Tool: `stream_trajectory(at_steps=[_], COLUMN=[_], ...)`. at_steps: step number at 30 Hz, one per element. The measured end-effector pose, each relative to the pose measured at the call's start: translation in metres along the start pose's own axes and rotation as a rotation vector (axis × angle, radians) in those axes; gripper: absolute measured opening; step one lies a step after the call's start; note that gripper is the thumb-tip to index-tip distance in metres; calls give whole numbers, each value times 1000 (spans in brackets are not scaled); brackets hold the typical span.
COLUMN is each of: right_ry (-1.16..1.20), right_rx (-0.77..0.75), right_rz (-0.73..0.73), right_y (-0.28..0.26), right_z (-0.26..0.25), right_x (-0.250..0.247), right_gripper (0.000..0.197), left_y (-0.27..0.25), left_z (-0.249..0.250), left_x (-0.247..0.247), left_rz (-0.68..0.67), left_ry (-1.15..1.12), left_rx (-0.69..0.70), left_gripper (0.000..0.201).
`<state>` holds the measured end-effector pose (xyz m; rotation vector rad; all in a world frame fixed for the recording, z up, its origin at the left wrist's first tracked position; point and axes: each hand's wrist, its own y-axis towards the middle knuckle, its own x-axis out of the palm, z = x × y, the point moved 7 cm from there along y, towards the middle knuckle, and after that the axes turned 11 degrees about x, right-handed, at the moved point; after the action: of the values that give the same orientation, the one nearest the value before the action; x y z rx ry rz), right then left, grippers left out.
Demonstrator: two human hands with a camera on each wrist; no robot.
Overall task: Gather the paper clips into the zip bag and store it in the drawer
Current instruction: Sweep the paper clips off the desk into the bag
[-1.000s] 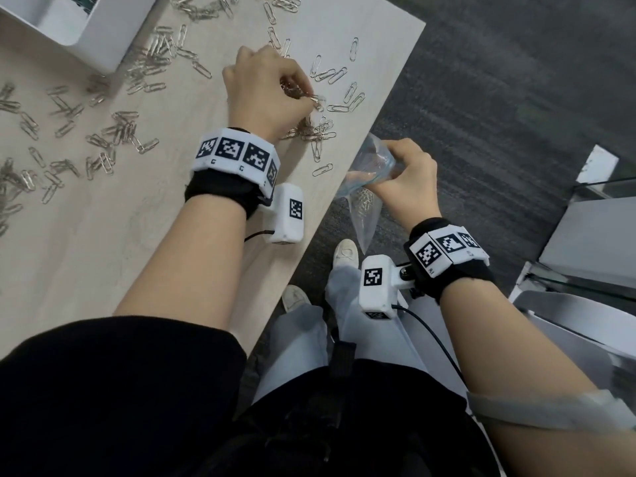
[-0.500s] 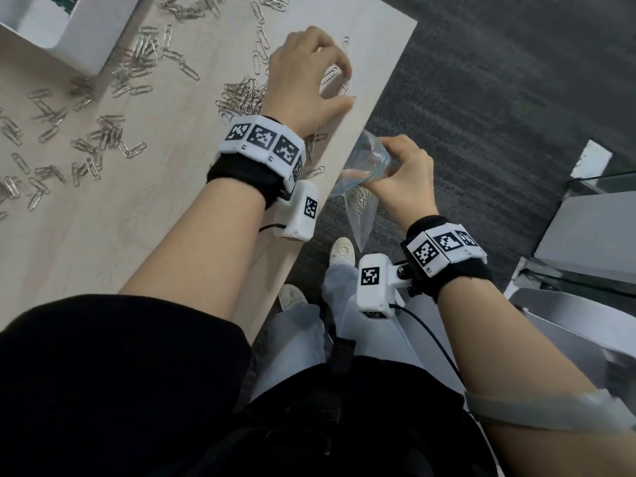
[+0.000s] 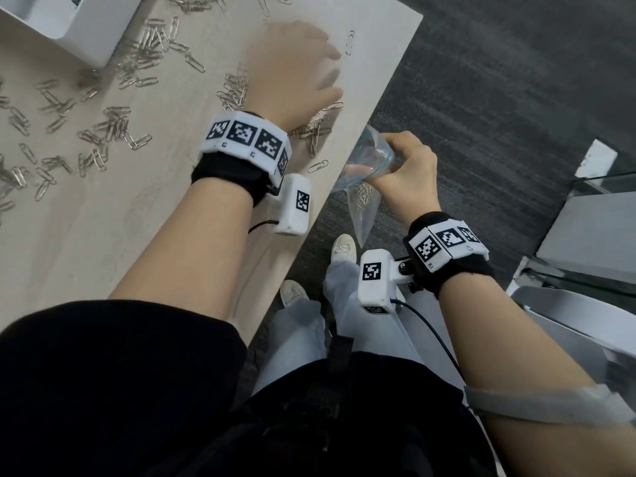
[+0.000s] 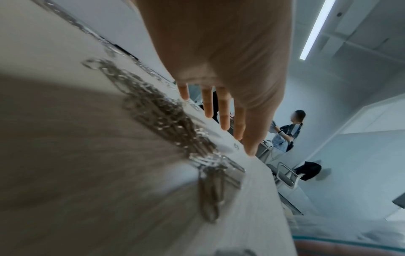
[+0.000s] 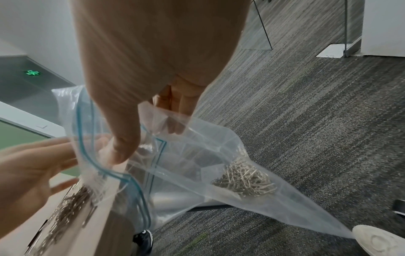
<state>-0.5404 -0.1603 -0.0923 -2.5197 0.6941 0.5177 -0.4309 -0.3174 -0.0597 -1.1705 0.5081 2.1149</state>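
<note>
Silver paper clips (image 3: 113, 125) lie scattered over the light wood table (image 3: 103, 242). A small heap of clips (image 3: 313, 129) sits close to the right edge. My left hand (image 3: 320, 74) is blurred and lies flat over that heap; in the left wrist view its fingers (image 4: 223, 112) are straight above the clips (image 4: 166, 124). My right hand (image 3: 402, 166) grips the mouth of a clear zip bag (image 3: 364, 204) just below the table edge. In the right wrist view the bag (image 5: 197, 173) hangs open with a clump of clips (image 5: 245, 180) inside.
A white box (image 3: 79, 32) stands at the table's far left corner. Dark carpet (image 3: 499, 98) lies to the right of the table, with white furniture (image 3: 592, 235) beyond it. My legs and shoes (image 3: 340, 246) are below the bag.
My left hand has stopped pinching clips, moved right toward the table edge and flattened out. The heap of clips now lies nearer the edge. The right hand and bag have barely moved.
</note>
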Motion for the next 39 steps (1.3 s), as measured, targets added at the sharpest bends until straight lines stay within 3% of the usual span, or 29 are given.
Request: stream_trajectory(at_steps=[3,5,8,12,15,19,22,23,25,27,33,39], right_ry=[21,18,5,9,9,31,40,44,44,49,22,13], right_rx=[9,8,16,-18,-8,2,20,21,16,15,-5,-4], right_rz=[-14,-17,-22,-11,-12,2,4,6,11,15,36,42], right_y=[3,5,7,5,4,2,2,2,1,0,-9,-23], right_z=[1,1,1,-3,-1,1,3,3,1,2,5,9], right_x=[-1,-2,-2,-2,-1,-1,0,0,0,0,1,1], right_gripper=[48,47,35,55,48,43,33,31,30,31,36,37], left_y=[14,18,18,7,-4,-18,-23,-24,-28,-34,-48,-63], left_z=[7,8,3,-9,-13,-24,-40,-46,-57,-58,-32,-8], left_x=[15,22,16,6,-5,-14,-27,-27,-17,-4,20,30], left_rz=[-189,-247,-112,31,93,43,140,126,-24,-169,-322,-365], left_ry=[14,6,-107,-201,-134,-49,-55,-23,27,76,78,-30], left_rx=[54,51,24,-6,-8,-42,-109,-161,-275,-297,-177,-59], left_gripper=[68,78,63,34,23,25,44,53,67,71,74,96])
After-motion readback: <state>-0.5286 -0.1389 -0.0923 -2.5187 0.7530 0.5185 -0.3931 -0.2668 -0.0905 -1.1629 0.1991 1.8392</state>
